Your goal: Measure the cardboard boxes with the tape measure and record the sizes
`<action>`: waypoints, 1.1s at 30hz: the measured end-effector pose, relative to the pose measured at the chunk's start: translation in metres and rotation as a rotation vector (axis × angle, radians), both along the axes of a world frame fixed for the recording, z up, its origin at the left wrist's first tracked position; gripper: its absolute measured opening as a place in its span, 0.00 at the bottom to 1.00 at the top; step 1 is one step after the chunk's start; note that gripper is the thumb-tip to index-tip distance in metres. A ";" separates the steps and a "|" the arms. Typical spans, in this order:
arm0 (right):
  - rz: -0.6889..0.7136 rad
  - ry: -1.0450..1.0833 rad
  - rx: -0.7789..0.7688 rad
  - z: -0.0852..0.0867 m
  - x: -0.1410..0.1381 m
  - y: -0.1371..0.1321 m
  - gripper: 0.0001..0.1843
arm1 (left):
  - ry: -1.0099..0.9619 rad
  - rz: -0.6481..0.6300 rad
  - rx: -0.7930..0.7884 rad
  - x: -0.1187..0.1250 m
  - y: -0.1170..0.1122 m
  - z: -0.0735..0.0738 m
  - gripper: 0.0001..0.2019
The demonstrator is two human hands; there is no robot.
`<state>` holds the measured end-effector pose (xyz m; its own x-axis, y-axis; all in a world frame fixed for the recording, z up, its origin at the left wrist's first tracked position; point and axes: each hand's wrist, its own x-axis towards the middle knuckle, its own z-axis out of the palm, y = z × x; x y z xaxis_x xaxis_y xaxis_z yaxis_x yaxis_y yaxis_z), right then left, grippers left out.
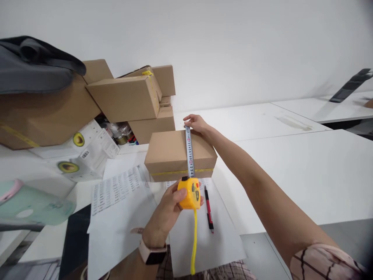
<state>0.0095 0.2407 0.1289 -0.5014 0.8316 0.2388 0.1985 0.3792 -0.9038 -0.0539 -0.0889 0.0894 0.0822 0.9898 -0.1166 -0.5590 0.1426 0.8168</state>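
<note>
My left hand [167,206] is closed around the yellow case of a tape measure [190,194], in front of a closed cardboard box [167,149]. From the case the metal blade [189,153] runs out across the top of the box to its far edge. There my right hand [196,123] pinches the blade's end, fingers bent over the back of the box. A yellow strap [194,241] hangs from the case. Beside the case, a red and black pen [209,210] lies on white paper [215,245].
Several cardboard boxes [125,97] are stacked at the back left, a dark grey bag [35,70] on top. White cartons with avocado pictures [84,151], a pale green bottle [35,202] and printed sheets [116,217] lie at left. The white table [279,171] extends right, toward a dark stand [349,85].
</note>
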 end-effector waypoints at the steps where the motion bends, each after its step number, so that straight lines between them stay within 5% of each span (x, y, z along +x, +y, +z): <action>1: -0.036 -0.042 0.014 -0.002 -0.002 0.002 0.05 | -0.010 -0.004 0.010 0.000 0.005 0.007 0.21; 5: -0.062 -0.125 0.048 -0.008 0.002 0.004 0.10 | -0.044 -0.002 -0.011 0.007 0.005 0.018 0.22; 17: 0.074 -0.101 0.059 -0.008 0.006 -0.002 0.13 | 0.000 0.040 -0.065 0.023 -0.006 0.016 0.21; 20: -0.054 0.165 0.116 -0.005 0.019 -0.003 0.17 | 0.120 0.137 -0.037 0.009 -0.018 0.011 0.25; 25: -0.438 0.389 -0.004 -0.021 0.080 -0.038 0.27 | 0.533 0.648 0.059 -0.041 -0.039 -0.001 0.35; 28: -0.328 0.321 -0.013 -0.045 0.114 -0.080 0.33 | 0.591 0.760 0.052 -0.075 -0.032 -0.008 0.33; 33: -0.071 0.235 -0.057 -0.065 0.134 -0.133 0.39 | 0.449 0.626 0.025 -0.102 -0.008 -0.012 0.29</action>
